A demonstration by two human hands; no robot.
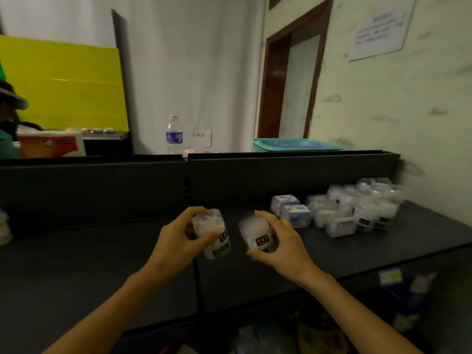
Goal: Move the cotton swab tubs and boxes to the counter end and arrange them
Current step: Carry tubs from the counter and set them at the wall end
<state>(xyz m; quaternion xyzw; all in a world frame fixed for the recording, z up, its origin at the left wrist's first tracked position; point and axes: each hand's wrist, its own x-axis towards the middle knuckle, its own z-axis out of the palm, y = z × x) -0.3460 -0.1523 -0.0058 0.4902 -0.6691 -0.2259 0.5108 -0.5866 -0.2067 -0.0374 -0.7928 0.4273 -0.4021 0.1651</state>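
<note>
My left hand (178, 238) grips a clear round cotton swab tub (213, 233) with a dark label, held tilted above the black counter (102, 264). My right hand (278, 246) holds a second, similar tub (255, 237) just to the right of the first. At the counter's right end, by the wall, stands a cluster of several clear tubs (367, 208). Two small white and blue boxes (291, 209) sit at the cluster's left side.
A black back panel (281, 175) runs behind the counter. Beyond it stand a water bottle (174, 134), stacked teal trays (293, 145) and a packet of tissue (51, 144). A lower shelf at bottom right holds blurred goods (398, 290). Some pale items (3, 228) lie at the far left edge.
</note>
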